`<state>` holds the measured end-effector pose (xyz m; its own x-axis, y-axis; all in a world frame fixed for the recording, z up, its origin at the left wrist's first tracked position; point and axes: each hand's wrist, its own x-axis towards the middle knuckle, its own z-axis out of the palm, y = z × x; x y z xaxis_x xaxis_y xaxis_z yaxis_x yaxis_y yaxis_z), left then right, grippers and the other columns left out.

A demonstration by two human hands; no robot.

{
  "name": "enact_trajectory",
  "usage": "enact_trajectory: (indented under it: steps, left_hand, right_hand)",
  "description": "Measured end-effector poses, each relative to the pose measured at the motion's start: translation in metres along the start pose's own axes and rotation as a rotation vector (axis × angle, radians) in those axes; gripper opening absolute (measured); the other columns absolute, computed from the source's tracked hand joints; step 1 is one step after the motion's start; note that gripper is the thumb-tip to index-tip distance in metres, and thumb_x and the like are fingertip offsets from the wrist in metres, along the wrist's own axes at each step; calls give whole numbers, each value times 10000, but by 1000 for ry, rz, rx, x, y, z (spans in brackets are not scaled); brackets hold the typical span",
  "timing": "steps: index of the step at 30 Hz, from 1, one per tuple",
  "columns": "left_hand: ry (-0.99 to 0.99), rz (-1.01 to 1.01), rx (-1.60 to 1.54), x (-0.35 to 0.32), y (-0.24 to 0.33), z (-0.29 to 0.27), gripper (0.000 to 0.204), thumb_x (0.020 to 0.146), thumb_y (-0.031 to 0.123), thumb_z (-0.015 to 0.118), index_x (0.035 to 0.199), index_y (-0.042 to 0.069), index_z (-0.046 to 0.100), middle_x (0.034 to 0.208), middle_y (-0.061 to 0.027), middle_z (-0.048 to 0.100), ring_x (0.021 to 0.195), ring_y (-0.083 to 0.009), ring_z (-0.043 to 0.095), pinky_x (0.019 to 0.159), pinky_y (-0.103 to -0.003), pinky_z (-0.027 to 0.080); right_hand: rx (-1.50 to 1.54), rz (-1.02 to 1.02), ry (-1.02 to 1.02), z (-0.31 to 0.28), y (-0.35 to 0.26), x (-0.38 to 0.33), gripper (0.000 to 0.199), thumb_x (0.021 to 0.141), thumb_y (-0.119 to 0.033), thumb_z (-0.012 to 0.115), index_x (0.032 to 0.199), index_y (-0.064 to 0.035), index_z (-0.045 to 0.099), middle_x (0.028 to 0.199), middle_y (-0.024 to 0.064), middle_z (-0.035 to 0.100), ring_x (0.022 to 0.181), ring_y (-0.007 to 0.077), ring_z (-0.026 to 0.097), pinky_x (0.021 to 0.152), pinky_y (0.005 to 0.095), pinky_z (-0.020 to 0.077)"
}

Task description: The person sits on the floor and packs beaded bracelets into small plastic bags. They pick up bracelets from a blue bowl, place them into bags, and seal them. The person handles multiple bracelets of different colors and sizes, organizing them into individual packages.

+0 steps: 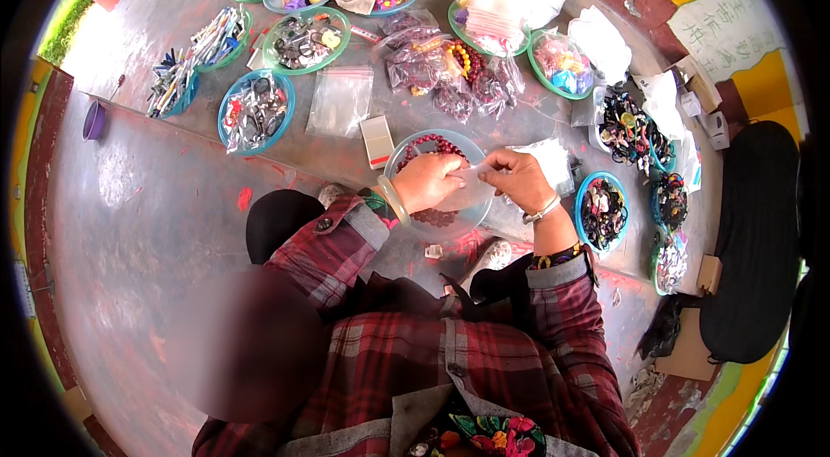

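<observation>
Right above a wide, see-through bowl (462, 230), both hands meet at a small piece of clear plastic (472, 189). It is thin, filmy and slightly milky, so pale that its edges nearly melt into the bowl beneath; whether it is a bag or a flat sheet, I cannot tell. The left hand (428, 182) has its fingers curled in and pinches one side of the plastic, back of the hand upward, though its fingertips are partly hidden. The right hand (516, 180) pinches the other side between thumb and forefinger, the remaining fingers bent.

Under the hands, the bowl holds strings of beads (434, 144), round, shiny and dark red, showing along its far side and again below the left hand. A pale bangle (393, 200) circles the left wrist and a silvery one (542, 209) the right.

Just beside the bowl on its left stands a small pale box (377, 142) with a red edge, and beyond that lies a flat stack of clear bags (341, 101) on the grey floor (138, 223). Near the right wrist, a blue basket (579, 228) carries a heap of small, mostly dark items (603, 210).
</observation>
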<state>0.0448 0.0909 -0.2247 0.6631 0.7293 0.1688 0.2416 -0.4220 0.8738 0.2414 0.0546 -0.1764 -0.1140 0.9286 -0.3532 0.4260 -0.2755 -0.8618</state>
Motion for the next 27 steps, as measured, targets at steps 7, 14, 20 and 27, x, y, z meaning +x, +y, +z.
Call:
enact_trajectory:
  steps: [7,14,20,27]
  left_hand:
    - [-39,-267,-55,2,-12,-11,193,759,166,631,849,-6,620,696,-107,613,641,-124,564,599,-297,439]
    - [64,-339,-180,2,-18,-22,147,756,130,642,824,0,633,693,-41,620,623,-83,551,569,-253,441]
    - [310,-477,-930,4,-13,-21,119,849,137,556,896,27,567,800,-16,578,672,-92,553,554,-232,482]
    - [454,-365,-878,7,-7,-9,89,924,119,437,967,41,448,829,-44,532,676,-131,577,589,-286,547]
  right_hand:
    - [184,-227,241,-10,12,0,64,776,-14,618,836,6,629,693,-10,570,633,58,505,587,194,421]
    - [325,-193,408,-26,20,3,61,792,-52,626,814,4,615,684,0,574,631,55,509,580,198,419]
    - [256,-265,489,-27,28,11,104,832,-103,593,786,-11,583,691,4,574,629,64,497,592,203,406]
    - [-33,-450,779,1,23,17,126,873,-132,547,824,-30,492,626,22,499,585,86,437,554,236,397]
